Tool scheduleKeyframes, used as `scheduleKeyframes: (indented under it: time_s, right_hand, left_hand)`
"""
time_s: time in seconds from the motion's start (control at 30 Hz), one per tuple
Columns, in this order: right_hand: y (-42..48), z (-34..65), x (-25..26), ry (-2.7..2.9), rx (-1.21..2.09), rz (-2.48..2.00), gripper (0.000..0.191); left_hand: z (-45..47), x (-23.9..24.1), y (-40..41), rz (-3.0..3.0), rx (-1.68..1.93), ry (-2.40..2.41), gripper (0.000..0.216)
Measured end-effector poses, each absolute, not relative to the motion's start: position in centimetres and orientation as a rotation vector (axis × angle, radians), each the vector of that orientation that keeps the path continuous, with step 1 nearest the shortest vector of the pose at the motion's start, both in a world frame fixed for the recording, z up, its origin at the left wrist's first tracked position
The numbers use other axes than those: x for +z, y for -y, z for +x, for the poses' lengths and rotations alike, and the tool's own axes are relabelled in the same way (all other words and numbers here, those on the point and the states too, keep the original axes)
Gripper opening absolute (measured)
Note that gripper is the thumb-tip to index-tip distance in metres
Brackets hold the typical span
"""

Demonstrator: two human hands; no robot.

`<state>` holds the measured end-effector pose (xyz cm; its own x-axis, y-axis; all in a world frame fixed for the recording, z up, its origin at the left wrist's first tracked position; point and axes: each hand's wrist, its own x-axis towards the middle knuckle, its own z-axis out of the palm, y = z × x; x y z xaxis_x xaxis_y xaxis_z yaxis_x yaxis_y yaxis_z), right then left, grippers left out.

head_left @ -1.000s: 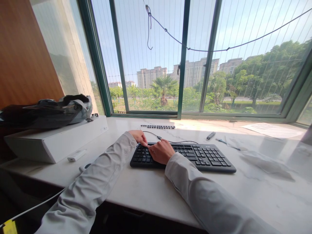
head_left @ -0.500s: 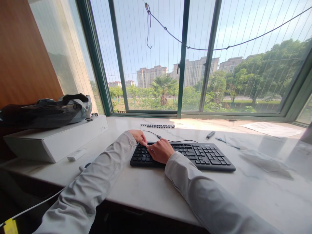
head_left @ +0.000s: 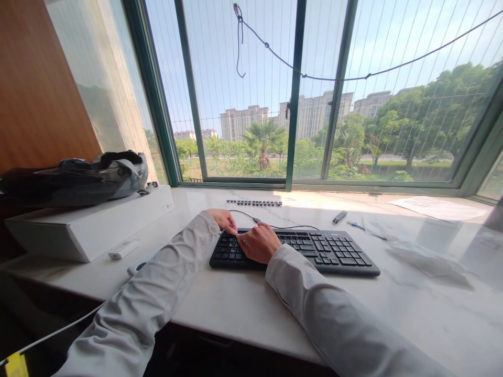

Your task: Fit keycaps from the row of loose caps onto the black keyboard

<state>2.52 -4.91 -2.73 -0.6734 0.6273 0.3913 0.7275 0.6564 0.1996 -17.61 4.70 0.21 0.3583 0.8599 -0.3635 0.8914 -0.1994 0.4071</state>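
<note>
A black keyboard (head_left: 346,253) lies on the white marble-like counter, its cable running off behind it. My left hand (head_left: 223,220) is at the keyboard's back left corner, thumb and fingers pinched together just over the keys. My right hand (head_left: 260,243) rests over the left half of the keyboard, fingers curled, its tips meeting those of my left hand. Whatever sits between the fingertips is too small or hidden to make out. Several small black keycaps (head_left: 254,202) stand in rows behind the keyboard, near the window.
At the left, a white box (head_left: 78,230) bears a dark strapped object (head_left: 98,175). A small white item (head_left: 123,250) lies before it. Right of the keycaps are a dark grey small tool (head_left: 339,217), a thin blue-handled tool (head_left: 356,225), a clear plastic bag (head_left: 430,259) and a paper sheet (head_left: 436,208).
</note>
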Motion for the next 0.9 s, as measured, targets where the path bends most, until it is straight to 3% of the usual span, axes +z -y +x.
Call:
scheduleKeyframes:
  time_s: [0.9]
  right_hand:
    - [4.81, 2.55, -3.06, 2.567, -0.512, -1.091, 0.043]
  left_hand:
    - [-17.68, 0.13, -4.85, 2.098, -0.081, -1.527, 0.063]
